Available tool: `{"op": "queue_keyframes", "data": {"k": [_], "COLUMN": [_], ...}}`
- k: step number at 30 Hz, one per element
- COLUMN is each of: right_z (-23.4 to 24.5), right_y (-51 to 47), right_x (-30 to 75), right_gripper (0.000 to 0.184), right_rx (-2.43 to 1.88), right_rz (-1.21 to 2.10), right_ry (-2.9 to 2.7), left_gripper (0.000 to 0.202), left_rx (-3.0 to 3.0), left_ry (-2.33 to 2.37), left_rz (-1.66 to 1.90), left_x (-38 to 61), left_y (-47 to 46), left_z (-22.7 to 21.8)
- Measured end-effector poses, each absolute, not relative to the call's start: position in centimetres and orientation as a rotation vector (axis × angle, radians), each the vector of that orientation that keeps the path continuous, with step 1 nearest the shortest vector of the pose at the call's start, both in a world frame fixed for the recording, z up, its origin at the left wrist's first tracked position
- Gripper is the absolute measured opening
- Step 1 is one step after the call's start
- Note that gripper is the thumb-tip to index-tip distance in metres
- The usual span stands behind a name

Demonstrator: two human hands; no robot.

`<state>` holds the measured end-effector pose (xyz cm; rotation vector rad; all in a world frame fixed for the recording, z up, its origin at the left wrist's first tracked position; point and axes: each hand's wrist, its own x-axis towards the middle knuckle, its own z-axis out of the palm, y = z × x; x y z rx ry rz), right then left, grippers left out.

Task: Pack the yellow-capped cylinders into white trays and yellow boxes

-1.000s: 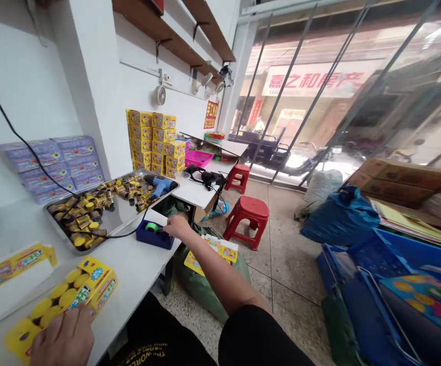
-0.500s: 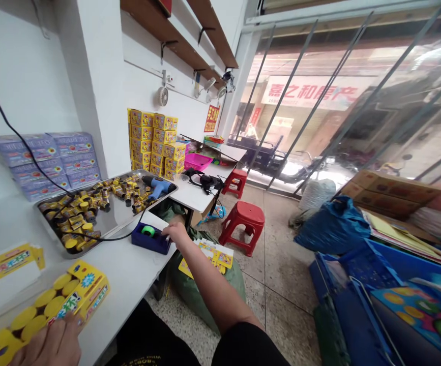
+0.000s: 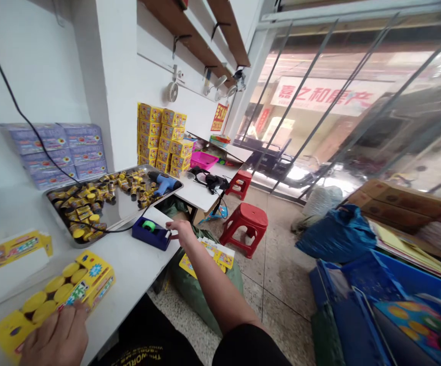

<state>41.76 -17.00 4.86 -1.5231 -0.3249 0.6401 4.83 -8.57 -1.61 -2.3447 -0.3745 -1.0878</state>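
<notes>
On table (image 3: pixel 132 269): L fingers (image 3: pixel 65 317) on box (image 3: pixel 67 290), R hand (image 3: pixel 180 231) at tape dispenser (image 3: pixel 149 234), grip unclear.

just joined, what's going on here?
A person sits at a white table. Their left hand rests on a yellow box showing round yellow tops, while their right hand is at the end of a blue tape dispenser with green tape. Beyond, a metal tray holds small yellow cylinders and a blue heat gun.
</notes>
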Motion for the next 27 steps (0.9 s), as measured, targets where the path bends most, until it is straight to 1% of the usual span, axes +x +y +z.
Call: {"op": "queue_keyframes", "data": {"k": [3,6,9,12,19,23,25,27], "right_z": [4.1,3.0,1.9,1.4,1.3,0.9,0.8,1.1], "right_y": [-17.6,-18.2,-18.7,-19.2,-19.4,-19.5,-19.5,-19.2], "right_x": [41.6,41.7,41.8,41.6,41.1,40.9,40.7,40.5], "right_gripper": [0.016,0.014,0.009,0.008,0.009,0.011,0.013,0.009], "right_rx": [-1.450,-1.379,-1.322,-1.291,-1.339,-1.493,-1.604,-1.713], "right_rz": [0.649,0.667,0.694,0.705,0.656,0.600,0.550,0.476], "right_ry": [-0.325,-0.320,-0.317,-0.322,-0.352,-0.361,-0.371,-0.401], "left_gripper": [0.012,0.002,0.010,0.014,0.013,0.005,0.009,0.013], "left_rx": [-2.266,-2.184,-2.166,-2.189,-2.213,-2.203,-2.249,-2.341], "left_ry": [-0.423,-0.486,-0.557,-0.570,-0.571,-0.545,-0.524,-0.478], "left_rz": [-0.975,-0.984,-0.986,-0.979,-0.985,-0.957,-0.921,-0.881], "left_x": [5.3,6.1,6.8,6.8,6.5,6.2,5.6,4.7], "left_y": [-10.3,-11.7,-12.2,-12.3,-12.2,-12.1,-11.8,-11.0], "left_z": [1.0,3.0,4.0,4.3,4.4,4.1,3.7,3.3]}}
